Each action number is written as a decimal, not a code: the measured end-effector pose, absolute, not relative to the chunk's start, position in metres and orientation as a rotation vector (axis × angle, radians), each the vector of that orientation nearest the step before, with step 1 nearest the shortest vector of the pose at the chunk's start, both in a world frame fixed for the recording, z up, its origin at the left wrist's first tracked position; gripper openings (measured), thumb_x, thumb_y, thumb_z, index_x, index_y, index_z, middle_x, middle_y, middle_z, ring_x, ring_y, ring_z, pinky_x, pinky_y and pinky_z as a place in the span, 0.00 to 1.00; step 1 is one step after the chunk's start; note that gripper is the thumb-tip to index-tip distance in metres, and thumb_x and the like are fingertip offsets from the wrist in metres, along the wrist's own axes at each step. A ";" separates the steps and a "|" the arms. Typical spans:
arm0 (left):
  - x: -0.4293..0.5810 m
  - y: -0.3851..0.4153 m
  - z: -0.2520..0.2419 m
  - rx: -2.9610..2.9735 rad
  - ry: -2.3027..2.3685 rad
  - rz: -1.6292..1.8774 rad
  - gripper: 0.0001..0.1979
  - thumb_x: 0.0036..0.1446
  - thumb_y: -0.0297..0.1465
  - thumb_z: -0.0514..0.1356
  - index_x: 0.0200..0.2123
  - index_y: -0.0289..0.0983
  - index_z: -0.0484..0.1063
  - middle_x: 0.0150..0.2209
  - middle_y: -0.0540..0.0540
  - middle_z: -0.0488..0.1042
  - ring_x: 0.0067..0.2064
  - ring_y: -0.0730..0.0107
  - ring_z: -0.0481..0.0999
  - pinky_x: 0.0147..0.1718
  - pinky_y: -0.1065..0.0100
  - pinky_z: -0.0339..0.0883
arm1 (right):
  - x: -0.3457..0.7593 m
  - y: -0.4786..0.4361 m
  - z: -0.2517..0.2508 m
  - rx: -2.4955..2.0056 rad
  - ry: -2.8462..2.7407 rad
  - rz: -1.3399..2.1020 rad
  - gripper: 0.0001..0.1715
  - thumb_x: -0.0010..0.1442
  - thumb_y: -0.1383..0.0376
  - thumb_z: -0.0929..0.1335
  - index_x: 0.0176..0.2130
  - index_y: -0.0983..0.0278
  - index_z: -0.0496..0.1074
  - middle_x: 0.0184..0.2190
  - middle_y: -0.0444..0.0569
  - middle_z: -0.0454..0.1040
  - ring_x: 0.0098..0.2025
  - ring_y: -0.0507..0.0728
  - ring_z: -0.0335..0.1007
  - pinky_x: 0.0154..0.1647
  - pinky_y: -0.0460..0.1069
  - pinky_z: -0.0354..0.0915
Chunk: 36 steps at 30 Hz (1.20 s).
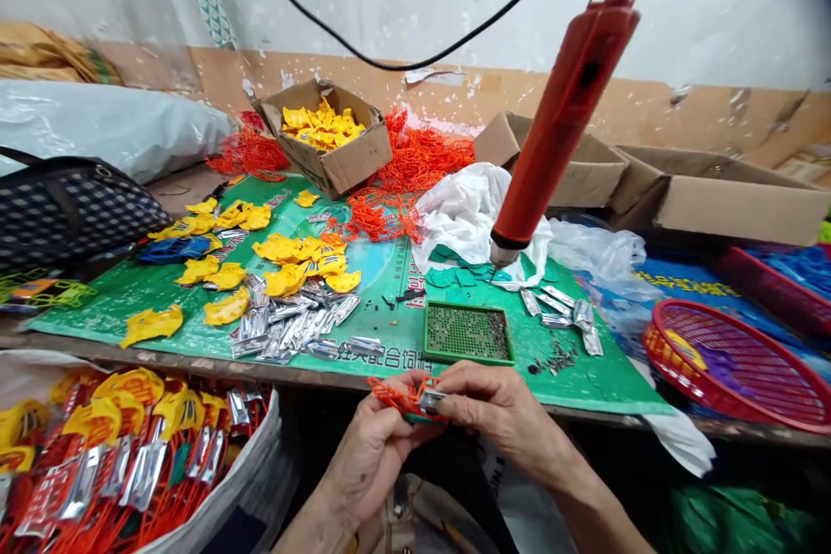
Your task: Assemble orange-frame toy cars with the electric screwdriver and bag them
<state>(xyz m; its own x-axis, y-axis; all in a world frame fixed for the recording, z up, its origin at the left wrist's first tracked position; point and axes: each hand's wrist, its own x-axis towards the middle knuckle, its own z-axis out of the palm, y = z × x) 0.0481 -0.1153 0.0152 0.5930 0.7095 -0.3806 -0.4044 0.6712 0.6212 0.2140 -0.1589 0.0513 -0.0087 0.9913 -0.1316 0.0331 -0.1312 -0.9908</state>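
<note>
My left hand (373, 441) is closed around an orange plastic lattice piece (397, 396), just below the table's front edge. My right hand (497, 407) pinches a small silver metal piece (430, 400) against the right end of the lattice piece. A bit of green shows under the two parts, and the fingers hide the rest. Straight beyond my hands lies a green tray (468, 331) of tiny dark screws. Above it to the right hangs a red electric screwdriver (562, 130), bit downward, which neither hand touches.
Silver pieces (292, 325) and yellow plastic parts (295, 260) are heaped left on the green sheet. Behind stand a carton (338, 160) of yellow parts and orange lattices (428, 156). A full white sack (253, 450) stands front left, a red basket (746, 355) right.
</note>
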 end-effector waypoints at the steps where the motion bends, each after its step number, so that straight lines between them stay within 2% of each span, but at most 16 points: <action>1: 0.048 -0.116 0.016 0.577 0.686 0.672 0.19 0.41 0.18 0.57 0.38 0.35 0.77 0.44 0.44 0.78 0.43 0.62 0.76 0.47 0.56 0.72 | 0.214 -0.159 0.051 -1.340 -1.179 1.270 0.11 0.56 0.58 0.72 0.34 0.62 0.81 0.31 0.46 0.74 0.33 0.50 0.67 0.33 0.44 0.61; 4: 0.041 -0.118 0.018 0.934 0.897 0.705 0.24 0.48 0.23 0.58 0.52 0.35 0.69 0.46 0.41 0.77 0.43 0.61 0.77 0.43 0.60 0.73 | 0.213 -0.161 0.050 -1.388 -1.224 1.162 0.14 0.57 0.55 0.71 0.34 0.62 0.80 0.30 0.46 0.73 0.31 0.50 0.65 0.31 0.45 0.59; 7: 0.027 -0.121 0.023 1.474 1.226 0.920 0.30 0.52 0.28 0.60 0.60 0.36 0.60 0.51 0.36 0.73 0.37 0.64 0.76 0.35 0.63 0.74 | 0.212 -0.163 0.048 -1.399 -1.370 1.010 0.13 0.60 0.56 0.69 0.34 0.62 0.79 0.31 0.46 0.73 0.32 0.51 0.66 0.33 0.46 0.60; 10: 0.014 -0.122 0.031 1.938 1.194 1.066 0.24 0.57 0.30 0.59 0.58 0.41 0.65 0.59 0.37 0.66 0.30 0.73 0.74 0.35 0.65 0.73 | 0.210 -0.164 0.048 -1.389 -1.506 0.912 0.10 0.62 0.60 0.68 0.36 0.62 0.79 0.31 0.47 0.74 0.34 0.51 0.68 0.36 0.46 0.62; 12: 0.012 -0.120 0.037 2.024 0.989 0.906 0.23 0.60 0.30 0.57 0.59 0.43 0.64 0.58 0.39 0.67 0.28 0.76 0.73 0.37 0.67 0.74 | 0.207 -0.164 0.048 -1.371 -1.581 0.855 0.09 0.62 0.63 0.68 0.37 0.62 0.79 0.32 0.48 0.74 0.35 0.52 0.69 0.36 0.46 0.64; 15: 0.017 -0.114 0.043 1.895 0.788 0.628 0.21 0.62 0.33 0.55 0.58 0.41 0.66 0.52 0.41 0.73 0.34 0.71 0.76 0.36 0.70 0.74 | 0.199 -0.165 0.047 -1.374 -1.686 0.747 0.09 0.63 0.67 0.67 0.38 0.62 0.78 0.34 0.49 0.74 0.36 0.52 0.70 0.36 0.46 0.66; 18: 0.023 -0.109 0.045 1.747 0.710 0.569 0.15 0.64 0.34 0.55 0.50 0.39 0.74 0.42 0.42 0.76 0.39 0.64 0.76 0.35 0.71 0.73 | 0.191 -0.169 0.044 -1.348 -1.769 0.549 0.10 0.62 0.71 0.66 0.38 0.62 0.77 0.34 0.49 0.73 0.35 0.52 0.71 0.35 0.46 0.69; 21: 0.026 -0.108 0.043 1.625 0.674 0.600 0.13 0.64 0.34 0.55 0.46 0.39 0.76 0.40 0.43 0.76 0.38 0.64 0.76 0.34 0.70 0.73 | 0.184 -0.174 0.038 -1.305 -1.713 0.258 0.10 0.61 0.73 0.66 0.41 0.62 0.74 0.40 0.52 0.71 0.38 0.53 0.73 0.35 0.46 0.72; 24: 0.026 -0.112 0.040 1.516 0.682 0.655 0.12 0.64 0.33 0.55 0.44 0.39 0.77 0.39 0.44 0.77 0.36 0.66 0.78 0.33 0.71 0.74 | 0.180 -0.180 0.033 -1.329 -1.614 0.022 0.15 0.59 0.73 0.68 0.47 0.63 0.68 0.46 0.56 0.67 0.41 0.54 0.74 0.38 0.46 0.73; 26: 0.026 -0.114 0.038 1.516 0.699 0.713 0.11 0.64 0.32 0.55 0.42 0.39 0.78 0.37 0.45 0.77 0.33 0.67 0.78 0.32 0.71 0.74 | 0.181 -0.183 0.031 -1.378 -1.593 -0.085 0.15 0.59 0.73 0.68 0.47 0.64 0.67 0.48 0.57 0.66 0.41 0.54 0.73 0.40 0.48 0.74; 30: 0.022 -0.117 0.036 1.604 0.701 0.837 0.09 0.62 0.27 0.57 0.41 0.39 0.77 0.35 0.46 0.77 0.30 0.69 0.78 0.32 0.71 0.73 | 0.189 -0.190 0.032 -1.446 -1.660 -0.044 0.13 0.59 0.74 0.67 0.44 0.63 0.70 0.43 0.54 0.70 0.40 0.55 0.73 0.39 0.49 0.74; 36: 0.017 -0.119 0.030 1.824 0.563 0.863 0.15 0.60 0.21 0.56 0.46 0.42 0.76 0.36 0.44 0.78 0.36 0.66 0.79 0.37 0.69 0.73 | 0.192 -0.194 0.032 -1.385 -1.680 0.004 0.11 0.60 0.75 0.67 0.42 0.63 0.71 0.35 0.51 0.73 0.36 0.54 0.74 0.36 0.46 0.73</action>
